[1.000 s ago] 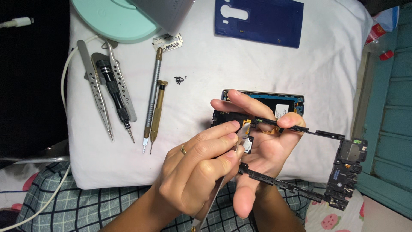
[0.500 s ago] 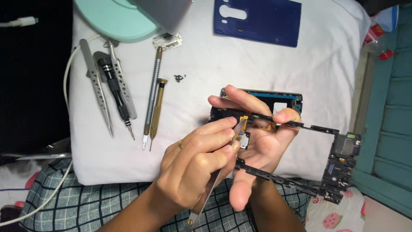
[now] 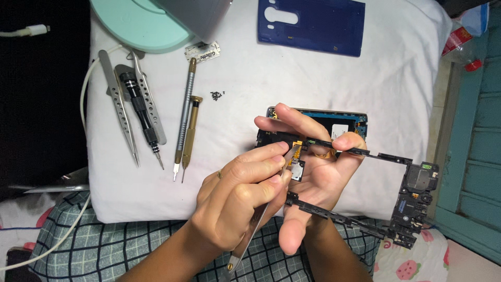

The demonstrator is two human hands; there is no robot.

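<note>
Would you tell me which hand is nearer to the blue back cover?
Right. The right hand lies just below the blue back cover; the left hand sits lower and further left.

Support: a white pillow [image 3: 250,78] on a checked blanket [image 3: 104,245].
Top left: a mint-green round base [image 3: 135,23] sits partly on the pillow.
Top right: a blue back cover [image 3: 313,26], lying flat.
Left side: two tweezers [image 3: 120,107], with a black screwdriver [image 3: 140,107] between them.
Centre left: a silver screwdriver [image 3: 185,115] and a brass one [image 3: 191,128], side by side, tips toward the near edge.
Near their handles: a razor blade [image 3: 203,52].
Middle: tiny dark screws [image 3: 216,95] in a cluster.
Centre right: a phone body [image 3: 334,121], partly hidden.
</note>
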